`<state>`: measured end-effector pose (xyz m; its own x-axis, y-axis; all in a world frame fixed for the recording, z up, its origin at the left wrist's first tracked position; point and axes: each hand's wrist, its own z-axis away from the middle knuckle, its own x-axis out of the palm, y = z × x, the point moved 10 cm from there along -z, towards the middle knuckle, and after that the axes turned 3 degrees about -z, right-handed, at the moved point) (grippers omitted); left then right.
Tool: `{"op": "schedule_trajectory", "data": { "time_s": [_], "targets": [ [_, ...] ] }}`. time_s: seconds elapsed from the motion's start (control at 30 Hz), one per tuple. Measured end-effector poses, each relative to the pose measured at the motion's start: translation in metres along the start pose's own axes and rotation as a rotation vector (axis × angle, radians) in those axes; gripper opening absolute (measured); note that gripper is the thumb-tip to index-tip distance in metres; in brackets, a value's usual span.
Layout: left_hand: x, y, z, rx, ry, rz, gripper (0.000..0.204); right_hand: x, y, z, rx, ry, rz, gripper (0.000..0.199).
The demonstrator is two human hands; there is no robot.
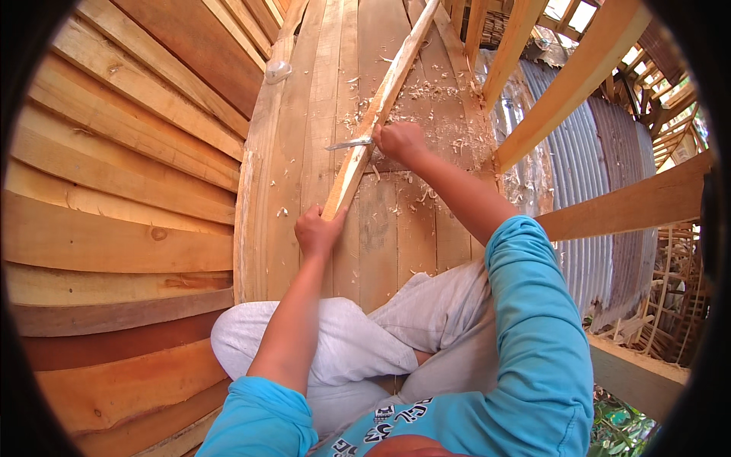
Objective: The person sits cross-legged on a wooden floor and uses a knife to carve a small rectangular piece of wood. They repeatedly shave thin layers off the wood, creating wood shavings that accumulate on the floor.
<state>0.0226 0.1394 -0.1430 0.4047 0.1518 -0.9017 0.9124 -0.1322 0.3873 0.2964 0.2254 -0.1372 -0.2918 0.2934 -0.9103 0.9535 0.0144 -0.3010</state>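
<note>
A long, narrow wooden strip (396, 72) slants from the far edge toward me over the plank floor. My left hand (317, 230) is closed round its near end. Farther along, my right hand (399, 142) is a fist on the strip's right side, holding a knife (349, 143). The metal blade lies across the strip and points left; the handle is hidden inside the fist. Pale, freshly cut wood shows along the strip's upper face. Curled wood shavings (435, 91) are scattered on the planks, mostly right of the strip.
Overlapping boards form a wall (129, 206) at my left. A small clear plastic container (278, 71) sits at the far left of the plank floor (293, 137). On the right are timber posts (567, 95) and corrugated metal sheets (575, 152). My crossed legs (350, 335) are close below.
</note>
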Motion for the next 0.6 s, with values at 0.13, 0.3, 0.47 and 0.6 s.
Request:
{"op": "schedule_trajectory", "data": {
  "time_s": [0.13,0.3,0.47,0.6],
  "targets": [
    [0.002,-0.002,-0.002,-0.029,-0.01,0.042,0.051,0.004,0.005,0.004,-0.14,0.227,0.03,0.055],
    [0.0,-0.003,-0.003,-0.073,-0.077,0.042,0.053,-0.009,-0.019,0.015,-0.34,0.445,0.24,0.052],
    [0.0,0.006,-0.006,-0.041,-0.093,0.078,0.054,-0.02,-0.015,0.017,-0.34,0.458,0.277,0.054],
    [-0.001,-0.02,-0.008,-0.124,-0.183,0.111,0.056,-0.023,-0.049,0.023,-0.349,0.479,0.305,0.049]
  ]
}}
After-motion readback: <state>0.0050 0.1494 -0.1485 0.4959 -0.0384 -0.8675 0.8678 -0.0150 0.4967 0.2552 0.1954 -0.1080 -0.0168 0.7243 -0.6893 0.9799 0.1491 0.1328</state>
